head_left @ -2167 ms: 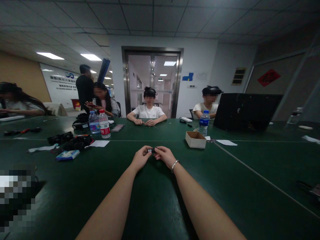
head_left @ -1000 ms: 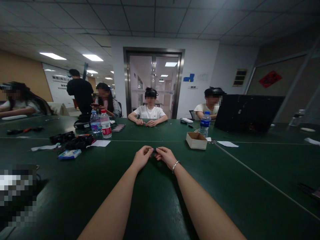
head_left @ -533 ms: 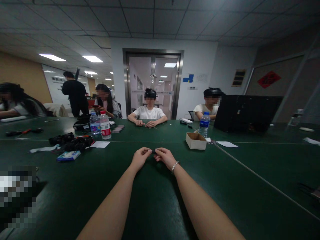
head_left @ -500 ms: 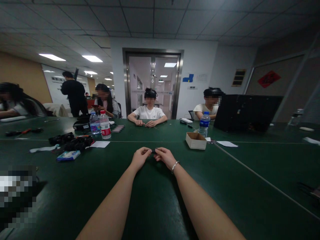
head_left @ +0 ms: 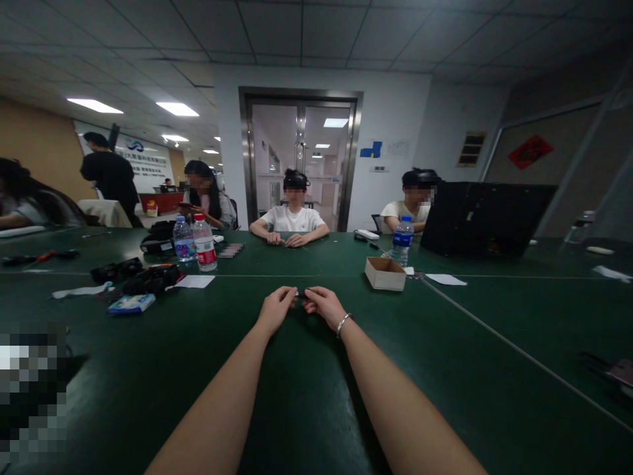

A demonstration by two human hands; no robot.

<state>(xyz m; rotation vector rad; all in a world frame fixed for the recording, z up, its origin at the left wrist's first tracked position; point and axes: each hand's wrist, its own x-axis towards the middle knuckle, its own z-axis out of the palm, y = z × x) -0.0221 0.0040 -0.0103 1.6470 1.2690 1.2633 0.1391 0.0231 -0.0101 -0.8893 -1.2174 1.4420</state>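
Over the green table [head_left: 306, 369], my left hand [head_left: 277, 309] and my right hand [head_left: 324, 307] meet fingertip to fingertip at a small dark object [head_left: 301, 295]. Both hands have thumb and fingers pinched on its opposite ends. It is too small to make out what it is. A silver bracelet [head_left: 342, 324] circles my right wrist. Right of my hands stands an open cardboard box [head_left: 385, 280].
Beyond the box is a water bottle [head_left: 402, 241]; two more bottles [head_left: 205, 247] stand at the left, near black gear [head_left: 151, 280], white paper [head_left: 196, 282] and a blue-white packet [head_left: 131, 304]. A black case [head_left: 487, 218] is at the right. Several people sit around the table.
The view has shifted slightly, and things on the table appear a little higher and further left. The standing person at the back has moved left. My hands keep the same pinch.
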